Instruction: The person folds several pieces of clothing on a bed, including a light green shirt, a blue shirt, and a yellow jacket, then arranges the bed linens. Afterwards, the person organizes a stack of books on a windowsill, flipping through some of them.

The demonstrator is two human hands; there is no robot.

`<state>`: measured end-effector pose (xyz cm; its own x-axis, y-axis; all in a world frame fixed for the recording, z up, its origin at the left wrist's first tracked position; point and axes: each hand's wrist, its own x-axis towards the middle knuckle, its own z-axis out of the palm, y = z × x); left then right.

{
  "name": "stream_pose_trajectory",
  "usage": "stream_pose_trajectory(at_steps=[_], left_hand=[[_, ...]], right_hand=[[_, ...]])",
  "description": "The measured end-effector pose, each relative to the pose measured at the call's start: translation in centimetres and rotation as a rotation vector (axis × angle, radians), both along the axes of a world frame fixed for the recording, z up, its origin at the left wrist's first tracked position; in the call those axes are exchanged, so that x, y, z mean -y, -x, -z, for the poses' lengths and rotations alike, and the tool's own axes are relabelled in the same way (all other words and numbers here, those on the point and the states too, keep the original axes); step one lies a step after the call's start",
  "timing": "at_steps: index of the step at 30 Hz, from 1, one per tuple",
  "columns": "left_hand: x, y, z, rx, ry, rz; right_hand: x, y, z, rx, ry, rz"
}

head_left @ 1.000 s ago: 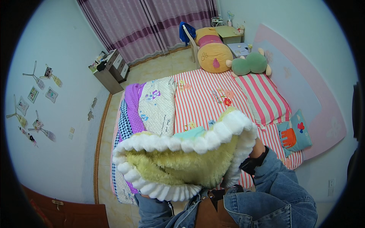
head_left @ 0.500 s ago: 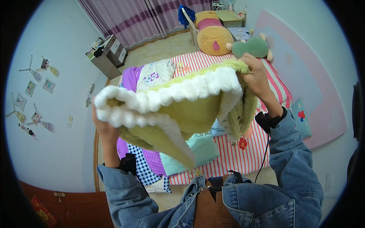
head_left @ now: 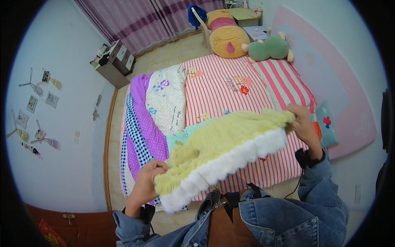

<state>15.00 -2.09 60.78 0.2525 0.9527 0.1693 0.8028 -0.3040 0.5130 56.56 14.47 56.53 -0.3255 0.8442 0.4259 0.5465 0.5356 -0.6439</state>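
With your left hand (head_left: pixel 145 183) pinching the fleece (head_left: pixel 230 138) at its 8 o'clock and your right hand (head_left: pixel 303 125) closed on its 2 o'clock end, raise the left to level it above the bed (head_left: pixel 214 92).

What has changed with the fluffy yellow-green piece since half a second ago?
The left hand moved rightward and toward the body, the right hand also bodyward and slightly right, carrying the fluffy yellow-green piece with them. Its white trim now lies along the edge nearest the body. Neither hand let go; the striped sheet and green plush toy stayed put.
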Motion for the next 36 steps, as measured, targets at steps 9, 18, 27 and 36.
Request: stream_pose_trajectory(at_steps=[9, 18, 27, 36], left_hand=[[-3.8, 4.6, -1.3, 0.417, 0.124, -0.325], [-14.8, 10.4, 15.8, -0.239, -0.392, -0.499], [1.9, 10.5, 45.6, 0.1, 0.41, -0.939], [11.1, 13.0, 55.7, 0.124, 0.521, -1.146]], right_hand=[[-7.1, 2.6, -1.1, 0.016, -0.125, -0.133], [-14.7, 11.0, 14.9, -0.442, 0.573, -0.252], [-5.8, 6.0, 36.3, -0.169, 1.224, 0.099], [4.1, 8.9, 51.5, 0.27, 1.106, 0.138]])
